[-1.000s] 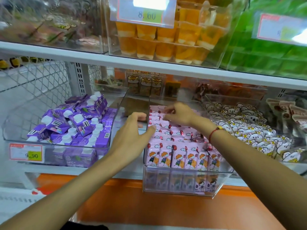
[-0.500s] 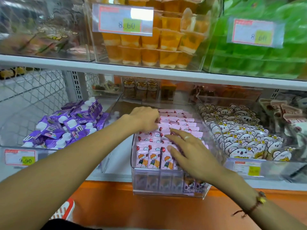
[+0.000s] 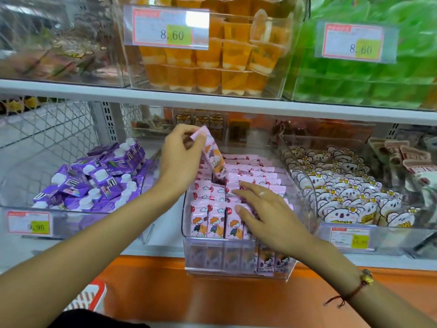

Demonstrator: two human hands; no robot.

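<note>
Slotting step, by the look of it: left hand (image 3: 179, 159) pinches pink carton (image 3: 214, 157) by its top, tilted over a gap (image 3: 218, 181) in the bin (image 3: 236, 268), at 11 o'clock from right hand (image 3: 267, 214). That hand lies flat and relaxed on the packed cartons (image 3: 257, 176). Next move calls for straightening the carton, then lowering it.

8.60 on the price tag (image 3: 170, 29) in front of the orange jelly cups (image 3: 208, 79). Same 8.60 on the tag (image 3: 356, 42) over the green packs (image 3: 354, 86). Looks like 9.90 on the purple cartons' tag (image 3: 28, 222), kinda blurry. Koala packs' tag (image 3: 350, 238) and print on the pink cartons (image 3: 214, 223): unreadable.
</note>
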